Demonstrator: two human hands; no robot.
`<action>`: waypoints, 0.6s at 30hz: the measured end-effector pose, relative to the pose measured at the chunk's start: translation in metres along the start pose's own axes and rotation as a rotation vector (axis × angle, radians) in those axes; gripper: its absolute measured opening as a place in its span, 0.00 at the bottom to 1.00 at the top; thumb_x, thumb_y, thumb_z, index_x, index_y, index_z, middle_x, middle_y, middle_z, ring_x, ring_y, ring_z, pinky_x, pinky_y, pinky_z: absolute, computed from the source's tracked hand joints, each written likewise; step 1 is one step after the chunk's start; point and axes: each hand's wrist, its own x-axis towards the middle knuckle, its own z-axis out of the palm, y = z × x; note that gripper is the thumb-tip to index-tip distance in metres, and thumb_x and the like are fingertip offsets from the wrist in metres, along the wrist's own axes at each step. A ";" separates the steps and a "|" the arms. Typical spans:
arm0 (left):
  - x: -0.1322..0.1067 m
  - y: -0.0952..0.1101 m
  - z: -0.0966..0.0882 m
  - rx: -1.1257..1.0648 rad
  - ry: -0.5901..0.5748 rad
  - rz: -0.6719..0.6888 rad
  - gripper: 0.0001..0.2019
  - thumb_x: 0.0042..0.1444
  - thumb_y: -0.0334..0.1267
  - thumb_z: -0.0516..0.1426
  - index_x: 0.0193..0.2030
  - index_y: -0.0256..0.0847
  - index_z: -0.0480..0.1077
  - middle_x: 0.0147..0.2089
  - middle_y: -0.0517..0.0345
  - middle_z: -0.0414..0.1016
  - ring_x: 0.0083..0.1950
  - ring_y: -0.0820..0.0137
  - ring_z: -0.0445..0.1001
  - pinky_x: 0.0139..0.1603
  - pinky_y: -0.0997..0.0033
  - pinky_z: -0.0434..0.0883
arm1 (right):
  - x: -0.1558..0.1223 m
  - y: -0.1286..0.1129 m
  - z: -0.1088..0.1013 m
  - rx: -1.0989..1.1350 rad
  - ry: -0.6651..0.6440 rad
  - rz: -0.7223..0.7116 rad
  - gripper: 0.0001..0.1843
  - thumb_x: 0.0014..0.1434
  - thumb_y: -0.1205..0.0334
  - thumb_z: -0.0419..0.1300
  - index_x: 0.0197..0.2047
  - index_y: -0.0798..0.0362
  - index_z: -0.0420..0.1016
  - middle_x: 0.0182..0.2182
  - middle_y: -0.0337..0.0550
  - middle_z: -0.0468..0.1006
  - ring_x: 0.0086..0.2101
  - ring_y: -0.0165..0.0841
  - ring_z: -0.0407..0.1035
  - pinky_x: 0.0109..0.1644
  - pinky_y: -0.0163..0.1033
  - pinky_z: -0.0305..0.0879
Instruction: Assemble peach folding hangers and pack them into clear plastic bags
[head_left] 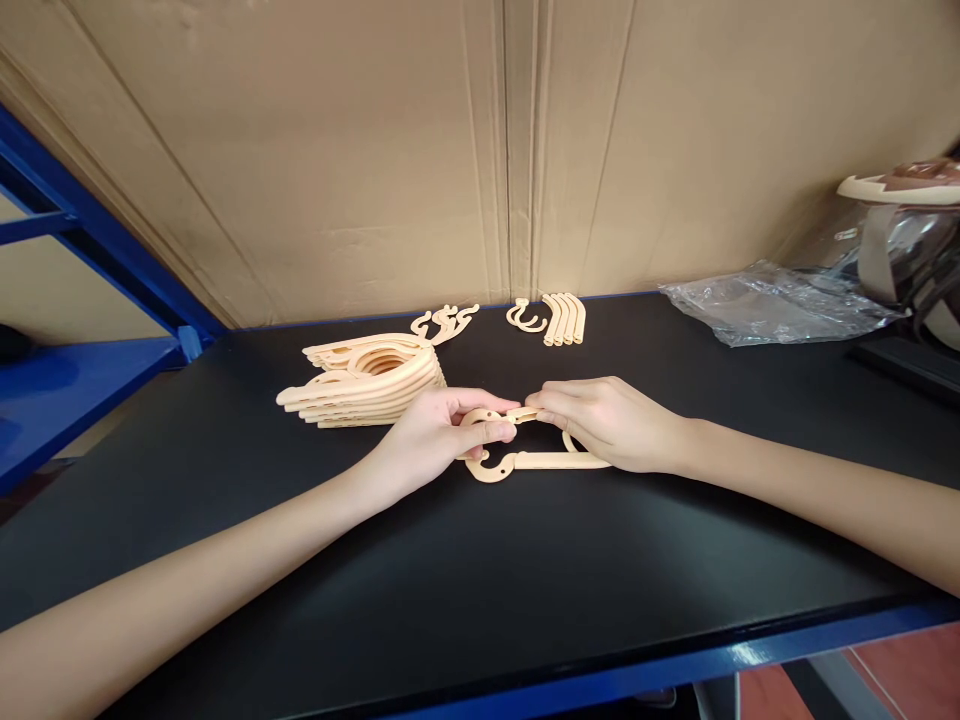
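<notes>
Over the middle of the black table, my left hand (435,425) is closed, thumb and fingers pinching a cream plastic folding hanger (491,472) by its curved central part. My right hand (619,425) pinches a short cream hanger arm (527,413), which meets the hanger's upper side between the two hands. A second, straight arm (551,460) extends from the hanger's lower side and runs beneath my right fingers. Part of a curved cream piece (568,441) shows beside those fingers. My fingers hide some of the joint.
Stacked cream hangers (367,395) lie to the left, with loose hooks (446,323) behind them. Farther back are more hooks (529,318) and several separate arms (564,318). A clear plastic bag (780,305) lies at the right; cardboard (337,160) stands behind the table (525,580).
</notes>
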 end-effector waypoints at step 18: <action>0.000 0.004 -0.005 0.045 -0.080 -0.040 0.14 0.55 0.39 0.63 0.48 0.41 0.77 0.35 0.58 0.81 0.28 0.78 0.71 0.31 0.80 0.68 | -0.002 -0.006 0.002 -0.124 0.070 -0.036 0.17 0.65 0.72 0.43 0.44 0.57 0.72 0.28 0.40 0.68 0.24 0.27 0.58 0.26 0.32 0.52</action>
